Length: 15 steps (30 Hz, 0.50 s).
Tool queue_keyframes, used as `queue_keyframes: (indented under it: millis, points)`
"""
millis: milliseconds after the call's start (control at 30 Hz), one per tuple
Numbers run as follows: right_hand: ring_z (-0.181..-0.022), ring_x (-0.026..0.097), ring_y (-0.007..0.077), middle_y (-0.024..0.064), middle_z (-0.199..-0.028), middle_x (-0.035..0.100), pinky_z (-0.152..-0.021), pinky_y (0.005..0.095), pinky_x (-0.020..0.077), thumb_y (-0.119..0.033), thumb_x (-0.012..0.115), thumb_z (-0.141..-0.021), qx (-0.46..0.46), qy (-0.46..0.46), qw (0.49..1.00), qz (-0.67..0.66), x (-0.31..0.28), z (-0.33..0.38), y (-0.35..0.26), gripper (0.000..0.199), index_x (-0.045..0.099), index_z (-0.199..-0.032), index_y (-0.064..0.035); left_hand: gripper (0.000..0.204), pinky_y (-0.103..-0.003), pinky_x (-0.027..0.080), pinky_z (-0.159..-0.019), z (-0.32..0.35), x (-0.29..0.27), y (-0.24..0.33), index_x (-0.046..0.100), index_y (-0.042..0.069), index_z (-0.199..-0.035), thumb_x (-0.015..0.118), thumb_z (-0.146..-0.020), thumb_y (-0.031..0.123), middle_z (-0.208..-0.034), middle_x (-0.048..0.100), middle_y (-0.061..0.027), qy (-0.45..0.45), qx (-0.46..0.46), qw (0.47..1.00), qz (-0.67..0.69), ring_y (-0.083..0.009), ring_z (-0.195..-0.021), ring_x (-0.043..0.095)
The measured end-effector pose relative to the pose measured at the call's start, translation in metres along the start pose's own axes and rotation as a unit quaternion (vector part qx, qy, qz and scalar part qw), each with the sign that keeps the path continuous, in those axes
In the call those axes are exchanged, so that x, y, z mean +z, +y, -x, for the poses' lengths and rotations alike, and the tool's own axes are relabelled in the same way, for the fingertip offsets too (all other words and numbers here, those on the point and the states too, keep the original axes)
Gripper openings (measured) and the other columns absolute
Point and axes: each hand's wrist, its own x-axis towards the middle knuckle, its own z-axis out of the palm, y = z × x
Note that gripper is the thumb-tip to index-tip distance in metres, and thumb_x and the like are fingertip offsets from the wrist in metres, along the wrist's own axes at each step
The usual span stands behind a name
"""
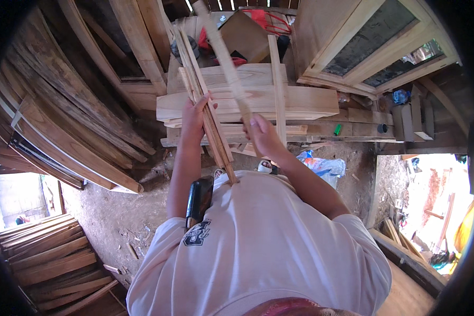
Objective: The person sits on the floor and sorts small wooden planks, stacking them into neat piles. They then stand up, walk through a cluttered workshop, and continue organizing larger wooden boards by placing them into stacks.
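My left hand [194,117] is closed around several narrow wooden strips [216,139], bundled together. Their near ends reach down to my shirt front and their far ends slant toward the bench. A single pale wooden slat [222,52] is gripped near its lower end by my right hand [264,137]; it leans up and to the left, and its top passes over the bundle's far end. Beyond both hands, a stack of planed boards [313,101] lies across the low bench. Another thin strip [278,87] rests across those boards, just right of the slat.
Long curved-looking planks [71,134] are stacked at the left, with more boards [55,255] at lower left. Framed wooden panels [358,76] stand at the right. A small green object [337,129] sits on the bench edge; a plastic bag [327,164] lies on the dirt floor.
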Motion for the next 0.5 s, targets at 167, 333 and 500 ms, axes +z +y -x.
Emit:
queue_keyframes:
  millis: [167,333,500]
  points:
    - [-0.073,0.062,0.0137,0.0074,-0.096,0.063,-0.067,0.0289,0.0515,-0.015,0.048,-0.102,0.003,0.148,0.988,-0.046,-0.08,0.02,0.034,0.023,0.057,-0.116,0.0006,0.029,-0.028,0.053,-0.066,0.005,0.004,-0.002,0.061,-0.002,-0.112,0.066,-0.093,0.019,-0.09,0.064,-0.0064,0.025,-0.013,1.0,-0.014,-0.0156,-0.073,0.063]
    - [-0.081,0.059,0.0104,0.0036,-0.1,0.063,-0.071,0.0261,0.0473,-0.013,0.053,-0.099,0.076,0.164,0.979,-0.092,-0.137,0.031,0.082,0.025,0.059,-0.121,-0.0032,0.033,-0.028,0.053,-0.067,0.013,0.005,-0.009,0.06,-0.002,-0.115,0.067,-0.093,0.02,-0.091,0.064,-0.0077,0.025,-0.009,1.0,-0.002,-0.0161,-0.073,0.063]
    - [-0.087,0.054,0.009,0.0007,-0.098,0.063,-0.076,0.026,0.0431,-0.013,0.054,-0.098,0.131,0.166,0.975,-0.074,-0.148,0.012,0.105,0.027,0.061,-0.122,-0.004,0.038,-0.029,0.054,-0.068,0.021,0.002,-0.018,0.057,-0.003,-0.117,0.069,-0.091,0.021,-0.095,0.064,-0.0108,0.053,-0.016,0.998,-0.013,-0.0175,-0.074,0.063]
